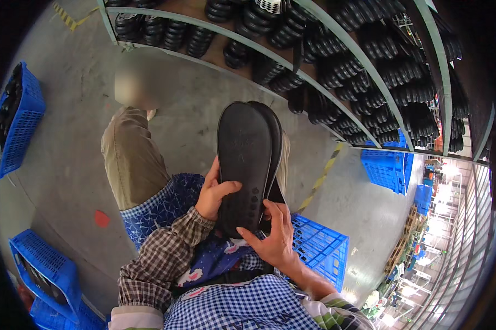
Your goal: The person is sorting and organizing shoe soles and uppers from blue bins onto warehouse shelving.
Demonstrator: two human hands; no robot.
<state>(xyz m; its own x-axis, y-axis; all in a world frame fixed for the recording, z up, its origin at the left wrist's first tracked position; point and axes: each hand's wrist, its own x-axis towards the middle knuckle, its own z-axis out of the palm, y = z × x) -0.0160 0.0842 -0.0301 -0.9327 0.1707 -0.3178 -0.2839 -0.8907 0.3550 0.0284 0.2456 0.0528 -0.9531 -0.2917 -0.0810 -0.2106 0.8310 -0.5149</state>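
I hold a pair of black shoe soles (247,159) upright in front of me, stacked face to face, the smooth bottom of the front one toward the camera. My left hand (215,193) grips the left edge of the stack, thumb across the front sole. My right hand (274,237) cups the heel end from below and the right, fingers wrapped behind. My legs in khaki trousers (132,162) and a blue patterned apron (165,203) lie under the soles.
A green metal rack (363,60) full of stacked black soles curves across the top and right. Blue plastic crates stand at the left (17,121), lower left (42,269), under my right hand (322,247) and by the rack (388,168). Grey concrete floor with a yellow line (320,177).
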